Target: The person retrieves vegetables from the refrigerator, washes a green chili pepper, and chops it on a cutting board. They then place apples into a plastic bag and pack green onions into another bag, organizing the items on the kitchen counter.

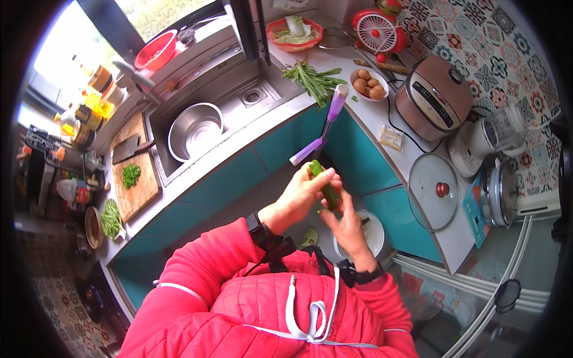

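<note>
Between my two hands is a long green vegetable (330, 197) that looks like a green pepper, held up over the floor in front of my body. My left hand (295, 194) grips its upper part, with the thumb across it. At the lower end, the fingers of my right hand (351, 223) curl against the vegetable, and a small green bit shows near the right thumb. Beneath the right hand stands a white bucket (374, 235) with some scraps inside, partly hidden by that hand and forearm. Just beyond the hands rise two purple-gripped handles (329, 123) of an object I cannot identify.
A steel sink (273, 85) holds a metal basin (195, 129). Left of it, a cutting board (147, 197) carries a cleaver (126, 148) and chopped greens (131, 175). Leafy greens (311, 78), a bowl of eggs (369, 85), a rice cooker (432, 98) and a glass lid (429, 201) occupy the right counter.
</note>
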`<state>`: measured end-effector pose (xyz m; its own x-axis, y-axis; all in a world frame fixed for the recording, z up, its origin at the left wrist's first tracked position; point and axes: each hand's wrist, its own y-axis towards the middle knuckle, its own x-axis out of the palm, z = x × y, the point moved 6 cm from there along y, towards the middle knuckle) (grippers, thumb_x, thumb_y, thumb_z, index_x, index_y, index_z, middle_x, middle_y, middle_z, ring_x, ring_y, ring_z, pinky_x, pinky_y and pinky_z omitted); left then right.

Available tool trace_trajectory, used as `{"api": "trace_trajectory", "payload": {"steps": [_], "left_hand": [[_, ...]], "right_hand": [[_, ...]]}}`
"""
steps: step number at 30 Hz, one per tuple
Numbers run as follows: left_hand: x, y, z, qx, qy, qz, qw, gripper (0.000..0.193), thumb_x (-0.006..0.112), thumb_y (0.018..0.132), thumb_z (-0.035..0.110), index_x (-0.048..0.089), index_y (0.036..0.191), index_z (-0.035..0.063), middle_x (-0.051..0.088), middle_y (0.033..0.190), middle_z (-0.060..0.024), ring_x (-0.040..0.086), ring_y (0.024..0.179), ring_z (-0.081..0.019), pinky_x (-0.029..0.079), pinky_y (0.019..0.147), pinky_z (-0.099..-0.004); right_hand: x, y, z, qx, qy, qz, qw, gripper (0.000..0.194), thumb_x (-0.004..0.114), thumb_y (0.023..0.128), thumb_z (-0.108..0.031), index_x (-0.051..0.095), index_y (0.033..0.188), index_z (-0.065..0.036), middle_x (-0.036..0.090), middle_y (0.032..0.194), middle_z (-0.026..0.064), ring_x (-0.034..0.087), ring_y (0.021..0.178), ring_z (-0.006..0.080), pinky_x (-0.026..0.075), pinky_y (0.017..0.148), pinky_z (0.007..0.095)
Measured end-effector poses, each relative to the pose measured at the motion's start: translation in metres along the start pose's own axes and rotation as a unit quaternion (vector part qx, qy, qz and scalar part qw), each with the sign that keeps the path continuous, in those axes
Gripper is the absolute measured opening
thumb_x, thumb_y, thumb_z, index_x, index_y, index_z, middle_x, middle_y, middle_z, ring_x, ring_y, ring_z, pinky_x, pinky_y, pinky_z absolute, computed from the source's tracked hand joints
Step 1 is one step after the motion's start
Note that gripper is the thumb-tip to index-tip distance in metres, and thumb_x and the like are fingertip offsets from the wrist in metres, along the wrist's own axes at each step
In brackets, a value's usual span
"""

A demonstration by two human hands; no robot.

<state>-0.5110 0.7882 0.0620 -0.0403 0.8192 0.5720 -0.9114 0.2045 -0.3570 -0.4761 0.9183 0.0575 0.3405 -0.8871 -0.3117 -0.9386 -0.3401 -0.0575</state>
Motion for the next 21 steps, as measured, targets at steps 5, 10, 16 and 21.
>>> {"api": "trace_trajectory", "payload": {"steps": [5, 10, 16, 21], "left_hand": [[-0.029, -0.027, 0.033, 0.138, 0.068, 0.000, 0.988, 0.033, 0.060, 0.095, 0.024, 0.053, 0.118, 0.0021, 0.062, 0.103, -0.0027, 0.060, 0.088, -0.0111, 0.048, 0.080, -0.0282], [-0.061, -0.048, 0.039, 0.110, 0.052, 0.037, 0.992, 0.026, 0.054, 0.098, 0.016, 0.058, 0.118, 0.0008, 0.064, 0.101, -0.0022, 0.061, 0.087, -0.0075, 0.050, 0.073, -0.0209], [-0.075, -0.049, 0.037, 0.094, 0.034, 0.060, 0.993, 0.026, 0.054, 0.098, 0.015, 0.058, 0.119, 0.0004, 0.064, 0.099, -0.0027, 0.062, 0.081, -0.0081, 0.051, 0.070, -0.0210], [-0.072, -0.046, 0.037, 0.071, 0.020, 0.006, 0.997, 0.029, 0.053, 0.098, 0.015, 0.058, 0.120, -0.0013, 0.065, 0.099, -0.0040, 0.063, 0.080, -0.0086, 0.052, 0.069, -0.0220]], "right_hand": [[0.032, 0.028, -0.009, 0.087, 0.319, -0.102, 0.938, 0.037, 0.053, 0.099, -0.030, 0.049, 0.124, -0.004, 0.063, 0.089, 0.0081, 0.064, 0.081, 0.0172, 0.055, 0.073, 0.0306], [0.055, 0.026, -0.019, 0.121, 0.341, -0.142, 0.921, 0.037, 0.051, 0.099, -0.033, 0.050, 0.122, -0.003, 0.064, 0.089, 0.0084, 0.065, 0.081, 0.0178, 0.055, 0.072, 0.0304], [0.062, 0.023, -0.025, 0.062, 0.240, -0.106, 0.963, 0.036, 0.053, 0.099, -0.029, 0.050, 0.125, -0.004, 0.065, 0.092, 0.0069, 0.065, 0.081, 0.0151, 0.054, 0.071, 0.0277], [0.052, 0.016, -0.026, 0.029, 0.084, -0.027, 0.996, 0.036, 0.055, 0.098, -0.023, 0.050, 0.130, -0.006, 0.066, 0.092, 0.0043, 0.064, 0.081, 0.0124, 0.052, 0.068, 0.0256]]}}
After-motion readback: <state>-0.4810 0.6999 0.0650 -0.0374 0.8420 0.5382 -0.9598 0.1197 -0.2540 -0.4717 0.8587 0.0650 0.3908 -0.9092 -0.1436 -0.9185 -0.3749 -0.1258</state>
